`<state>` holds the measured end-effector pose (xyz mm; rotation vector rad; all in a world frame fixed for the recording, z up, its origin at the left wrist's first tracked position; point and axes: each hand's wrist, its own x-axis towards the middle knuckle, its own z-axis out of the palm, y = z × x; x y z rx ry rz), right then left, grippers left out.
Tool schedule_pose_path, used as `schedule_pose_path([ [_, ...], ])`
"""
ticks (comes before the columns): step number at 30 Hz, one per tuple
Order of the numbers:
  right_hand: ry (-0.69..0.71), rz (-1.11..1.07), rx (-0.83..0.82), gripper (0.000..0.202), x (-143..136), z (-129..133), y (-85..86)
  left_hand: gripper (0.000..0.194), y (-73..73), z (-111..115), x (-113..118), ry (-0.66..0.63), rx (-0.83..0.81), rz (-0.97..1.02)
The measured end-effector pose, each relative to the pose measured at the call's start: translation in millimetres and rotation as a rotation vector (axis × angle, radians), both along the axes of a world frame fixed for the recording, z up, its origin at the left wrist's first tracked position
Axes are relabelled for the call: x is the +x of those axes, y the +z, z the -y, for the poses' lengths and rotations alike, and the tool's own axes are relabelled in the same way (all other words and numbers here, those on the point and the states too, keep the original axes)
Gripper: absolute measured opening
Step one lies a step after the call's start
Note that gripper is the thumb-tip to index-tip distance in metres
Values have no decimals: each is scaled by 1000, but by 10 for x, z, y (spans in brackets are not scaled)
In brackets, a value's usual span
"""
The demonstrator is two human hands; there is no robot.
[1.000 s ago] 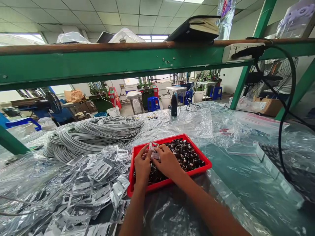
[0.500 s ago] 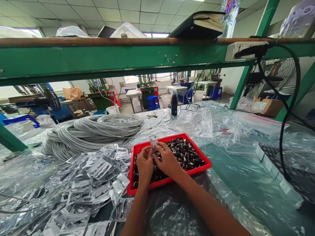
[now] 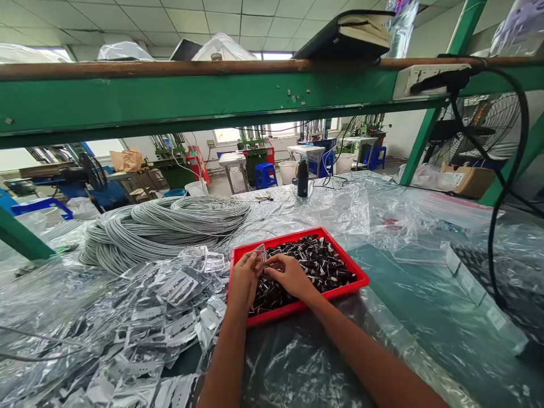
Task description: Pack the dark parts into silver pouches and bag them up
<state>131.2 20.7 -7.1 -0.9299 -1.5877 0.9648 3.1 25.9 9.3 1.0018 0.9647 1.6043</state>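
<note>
Both forearms reach forward from the near edge of the worktop and meet over the left end of the red tray (image 3: 359,279). The left hand (image 3: 243,279) and the right hand (image 3: 290,276) pinch a small clear bag (image 3: 260,253) between their fingertips, holding it just above the black parts (image 3: 314,262) that fill the tray. What is inside the bag is too small to make out, and the hands hide the parts beneath them. Filled bags (image 3: 170,306) lie heaped left of the tray, a gray cable coil (image 3: 165,224) behind them. Clear plastic sheeting (image 3: 340,209) covers the worktop under a green shelf beam (image 3: 170,102); a workshop with stools and machines lies beyond.
</note>
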Motion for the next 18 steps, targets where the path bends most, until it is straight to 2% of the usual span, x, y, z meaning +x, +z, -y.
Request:
schedule_pose_path([
  [2, -76, -54, -38, 15, 13, -26, 11, 32, 37, 26, 22, 40, 23, -93],
  [5, -188, -187, -96, 12, 87, -65, 86, 20, 98, 106, 93, 222, 185, -514],
  [7, -219, -213, -88, 11, 152, -63, 174, 20, 123, 161, 149, 252, 290, -742],
  [8, -219, -185, -61, 11, 180, -48, 225, 20, 128, 181, 171, 244, 315, -790],
  [13, -139, 102, 182, 19, 224, 83, 425, 17, 119, 182, 161, 231, 257, -728],
  [18, -234, 376, 492, 31, 167, 111, 372, 38, 134, 146, 100, 51, 112, -472],
])
